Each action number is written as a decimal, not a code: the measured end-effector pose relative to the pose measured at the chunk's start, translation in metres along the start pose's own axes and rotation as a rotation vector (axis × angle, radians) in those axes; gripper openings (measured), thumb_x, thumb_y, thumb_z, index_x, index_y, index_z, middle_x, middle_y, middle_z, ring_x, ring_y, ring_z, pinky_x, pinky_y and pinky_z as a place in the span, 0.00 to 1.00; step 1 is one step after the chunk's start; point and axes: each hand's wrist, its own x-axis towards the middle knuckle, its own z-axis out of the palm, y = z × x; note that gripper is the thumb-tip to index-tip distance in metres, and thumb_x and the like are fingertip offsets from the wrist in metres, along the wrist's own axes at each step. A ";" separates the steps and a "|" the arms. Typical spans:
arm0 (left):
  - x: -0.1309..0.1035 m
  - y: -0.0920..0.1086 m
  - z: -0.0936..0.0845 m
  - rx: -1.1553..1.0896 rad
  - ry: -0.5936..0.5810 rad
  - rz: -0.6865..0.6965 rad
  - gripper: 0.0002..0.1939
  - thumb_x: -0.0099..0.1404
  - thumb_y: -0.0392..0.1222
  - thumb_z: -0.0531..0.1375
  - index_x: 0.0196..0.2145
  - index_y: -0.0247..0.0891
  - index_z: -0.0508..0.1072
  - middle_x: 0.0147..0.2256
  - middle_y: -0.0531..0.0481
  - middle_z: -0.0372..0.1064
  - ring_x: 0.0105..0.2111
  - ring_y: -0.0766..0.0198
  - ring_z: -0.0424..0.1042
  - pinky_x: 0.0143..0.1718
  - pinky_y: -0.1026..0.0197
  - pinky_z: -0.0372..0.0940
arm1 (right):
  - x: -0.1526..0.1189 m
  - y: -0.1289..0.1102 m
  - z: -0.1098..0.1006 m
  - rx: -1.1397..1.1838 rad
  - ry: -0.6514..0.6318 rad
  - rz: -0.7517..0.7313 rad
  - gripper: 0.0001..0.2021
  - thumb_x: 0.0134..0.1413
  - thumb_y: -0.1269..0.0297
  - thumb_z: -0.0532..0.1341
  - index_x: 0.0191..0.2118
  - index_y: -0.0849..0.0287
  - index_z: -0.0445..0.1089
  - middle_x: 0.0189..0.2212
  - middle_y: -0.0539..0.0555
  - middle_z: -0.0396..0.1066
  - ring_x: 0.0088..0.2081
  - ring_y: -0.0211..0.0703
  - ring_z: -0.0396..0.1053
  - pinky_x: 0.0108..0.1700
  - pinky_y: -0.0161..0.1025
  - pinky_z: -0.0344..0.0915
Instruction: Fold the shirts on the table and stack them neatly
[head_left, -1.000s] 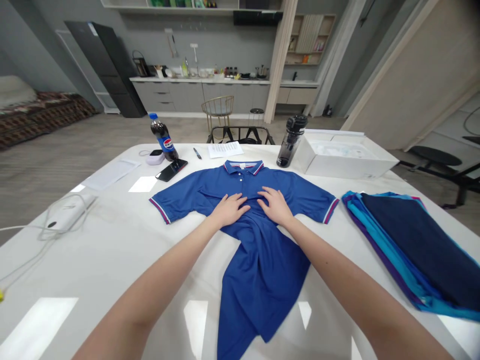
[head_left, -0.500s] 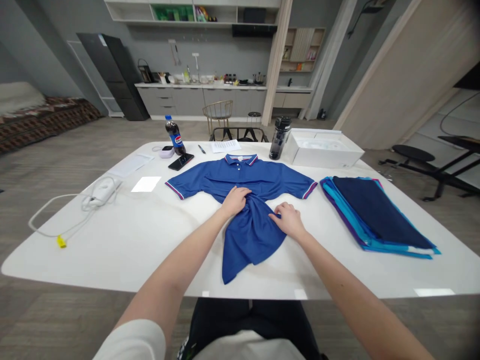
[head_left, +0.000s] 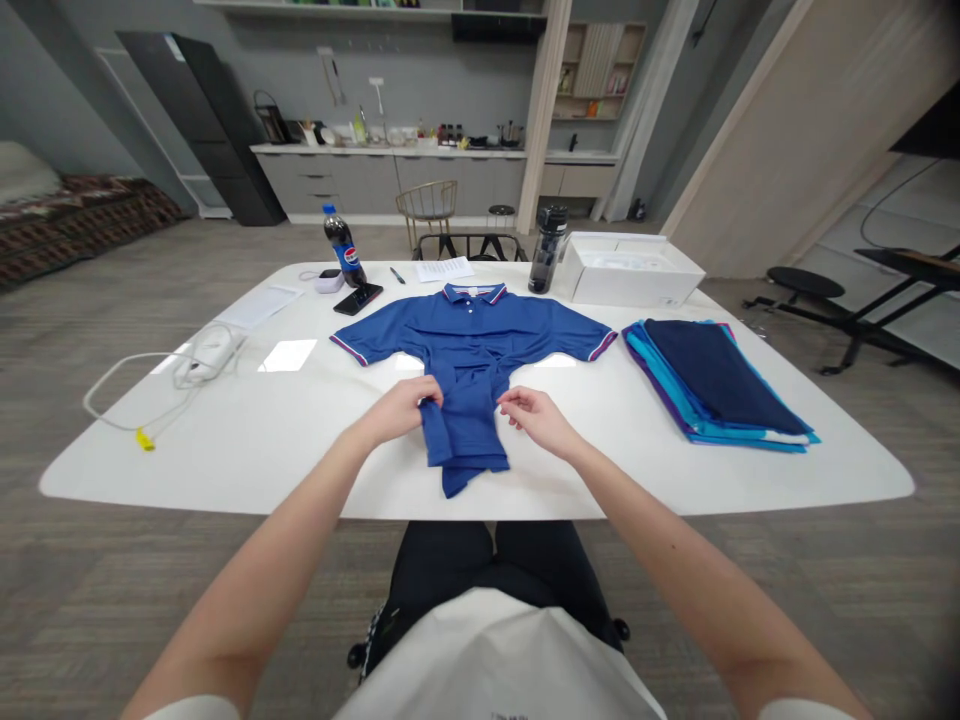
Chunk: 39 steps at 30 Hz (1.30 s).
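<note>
A blue polo shirt (head_left: pixel 472 330) lies front up on the white table, collar away from me and both sleeves spread. Its lower part is twisted and folded over itself, narrowing toward the near edge. My left hand (head_left: pixel 409 408) is closed on the left edge of this lower part, pinching a raised fold. At the opposite edge, my right hand (head_left: pixel 536 415) has its fingers bent and slightly apart. Its fingertips come right beside the fabric, with no cloth visibly gripped.
Right of the shirt lies a stack of folded clothes (head_left: pixel 727 385). Behind stand a white box (head_left: pixel 634 275), a dark bottle (head_left: pixel 547 250) and a cola bottle (head_left: pixel 343 245), with a phone (head_left: pixel 358 299) nearby. A white adapter with cable (head_left: pixel 214 350) lies at left.
My left hand has moved left and nearer, onto the shirt's left edge. My right hand has shifted left. The lower part of the shirt has been pulled leftward and folded. The view has tilted down.
</note>
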 end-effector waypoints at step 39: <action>-0.108 0.068 0.100 0.545 0.058 -0.186 0.19 0.74 0.54 0.54 0.56 0.47 0.72 0.55 0.40 0.67 0.53 0.47 0.66 0.52 0.45 0.61 | -0.156 0.040 -0.052 -1.300 0.117 0.038 0.20 0.71 0.51 0.50 0.54 0.57 0.72 0.47 0.61 0.74 0.46 0.55 0.71 0.47 0.47 0.67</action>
